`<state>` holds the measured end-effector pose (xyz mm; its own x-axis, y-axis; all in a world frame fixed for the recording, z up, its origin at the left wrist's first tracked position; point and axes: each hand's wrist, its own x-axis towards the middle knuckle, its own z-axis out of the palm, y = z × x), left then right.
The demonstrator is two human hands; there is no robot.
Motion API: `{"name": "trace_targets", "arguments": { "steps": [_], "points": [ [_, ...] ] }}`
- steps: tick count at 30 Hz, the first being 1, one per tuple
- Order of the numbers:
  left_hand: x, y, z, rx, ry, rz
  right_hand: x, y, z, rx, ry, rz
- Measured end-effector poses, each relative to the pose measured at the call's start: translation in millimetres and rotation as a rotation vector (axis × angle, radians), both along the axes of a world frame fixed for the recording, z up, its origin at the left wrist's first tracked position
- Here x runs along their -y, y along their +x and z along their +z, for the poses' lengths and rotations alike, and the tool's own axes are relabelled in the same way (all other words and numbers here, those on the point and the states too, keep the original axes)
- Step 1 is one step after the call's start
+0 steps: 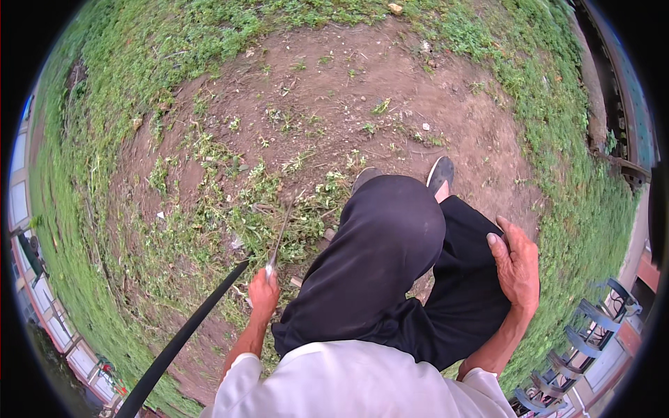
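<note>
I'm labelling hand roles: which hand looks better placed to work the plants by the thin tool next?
Left, probably: the left hand grips the thin tool over the plants, while the right hand is by the right leg, farther off.

I'm outside in soft daylight, bare brown dirt (411, 83) around me, low green ground cover (174, 42) beyond, pale building (19, 203) off left, curved metal stuff (598, 317) right.

A slim metal tool (281, 237) is gripped by the left hand (263, 292) and held over scattered green weeds (254, 200). The right hand (518, 270) is laid against the black trousers (380, 237). Bare brown soil (320, 52), on which dark shoes (442, 170) are planted, is bordered by low greenery (188, 35).
</note>
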<state>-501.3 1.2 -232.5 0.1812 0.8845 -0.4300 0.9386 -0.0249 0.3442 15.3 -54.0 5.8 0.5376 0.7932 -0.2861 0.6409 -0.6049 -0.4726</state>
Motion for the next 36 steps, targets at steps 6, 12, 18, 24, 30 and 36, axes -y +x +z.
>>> {"name": "trace_targets", "arguments": {
  "steps": [6,12,18,24,30,36],
  "points": [
    [43,-25,39,-0.019,-0.024,0.302,-4,-2,1,0.017,-0.026,0.037],
    [-6,-3,54,0.053,0.068,0.192,-3,-2,2,0.000,-0.044,0.008],
    [-99,98,2,0.287,0.009,0.057,-3,-1,-1,0.018,-0.003,0.008],
    [-168,178,-59,0.227,0.000,-0.009,-2,2,0,0.047,-0.024,0.048],
    [-134,89,-75,0.147,0.095,0.061,-2,0,-1,0.020,-0.022,0.036],
    [-37,24,-9,0.061,0.050,0.416,-6,-1,3,-0.006,-0.063,0.015]
  ]
}}
